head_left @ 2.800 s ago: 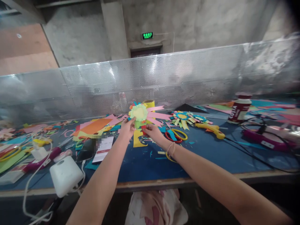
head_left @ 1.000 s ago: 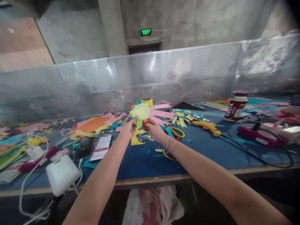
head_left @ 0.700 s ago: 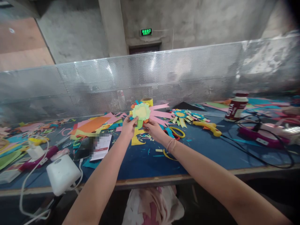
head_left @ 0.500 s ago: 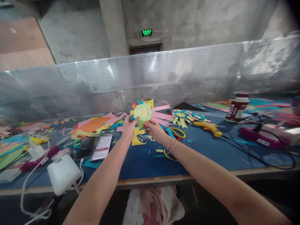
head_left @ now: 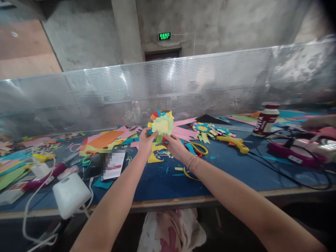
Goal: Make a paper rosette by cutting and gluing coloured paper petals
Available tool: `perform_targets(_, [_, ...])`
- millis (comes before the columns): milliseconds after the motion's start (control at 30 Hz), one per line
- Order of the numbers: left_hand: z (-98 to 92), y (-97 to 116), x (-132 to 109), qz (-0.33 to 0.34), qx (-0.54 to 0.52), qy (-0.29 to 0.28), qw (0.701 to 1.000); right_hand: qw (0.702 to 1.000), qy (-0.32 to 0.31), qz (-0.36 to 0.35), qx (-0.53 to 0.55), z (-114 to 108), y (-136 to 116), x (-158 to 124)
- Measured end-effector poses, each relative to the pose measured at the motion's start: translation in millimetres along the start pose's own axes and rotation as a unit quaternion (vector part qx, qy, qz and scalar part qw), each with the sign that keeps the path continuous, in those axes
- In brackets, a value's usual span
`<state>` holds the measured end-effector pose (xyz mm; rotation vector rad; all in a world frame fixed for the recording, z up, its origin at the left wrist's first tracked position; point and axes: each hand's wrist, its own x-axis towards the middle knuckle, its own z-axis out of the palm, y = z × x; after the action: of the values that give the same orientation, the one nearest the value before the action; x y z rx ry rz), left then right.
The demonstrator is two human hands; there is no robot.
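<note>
Between my two hands, above the blue table, is a paper flower [head_left: 162, 126] with a pale yellow middle, a light green frilled edge and colourful tabs behind it. My left hand [head_left: 147, 140] pinches its lower left edge. At the lower right edge, the fingers of my right hand [head_left: 174, 144] are closed on it. Pink paper strips [head_left: 185, 132] lie behind the flower to the right. Below it is a yellow paper piece [head_left: 154, 157] among small scraps.
Right of centre lie a finished-looking paper rosette [head_left: 203, 128], a yellow glue gun [head_left: 237, 144] and a Costa bottle [head_left: 266, 120]. Scissors [head_left: 201, 148] are near my right hand. On the left are a phone [head_left: 114, 165], a white adapter [head_left: 71, 194] and orange paper [head_left: 105, 139].
Both hands still hold the flower, which has shifted slightly right and turned a little, showing more of the coloured tabs at its top. At the far right edge, another person's hand has come into view.
</note>
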<state>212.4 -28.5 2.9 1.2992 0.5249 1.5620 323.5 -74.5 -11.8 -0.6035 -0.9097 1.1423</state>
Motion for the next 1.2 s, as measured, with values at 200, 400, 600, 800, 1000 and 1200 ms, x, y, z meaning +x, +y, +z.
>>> perform_targets(200, [0.6,-1.8,-0.6,0.006,0.009,-0.006,1.0,0.999,0.022,-0.022,0.024,3.4,-1.5,0.2])
perform_targets(400, [-1.2,-7.0,2.1,0.015,0.023,0.002,1.0,0.998,0.02,-0.031,0.04,5.2,-4.5,-1.4])
perform_targets(600, [0.5,-4.5,-0.5,0.01,0.031,-0.008,0.999,0.998,0.008,-0.025,0.058,6.4,-8.6,-2.8])
perform_targets(800, [3.1,-2.0,-3.7,-0.003,0.021,-0.017,1.0,0.998,0.009,-0.035,0.05,6.4,-9.7,-2.0])
perform_targets(1000, [6.8,0.3,-6.1,-0.034,-0.014,-0.023,0.999,0.998,0.003,-0.049,0.029,6.7,-11.8,-3.3])
perform_targets(1200, [6.5,-1.2,-8.5,-0.063,-0.033,-0.059,0.996,0.998,0.003,-0.038,0.048,4.9,-12.0,-2.1])
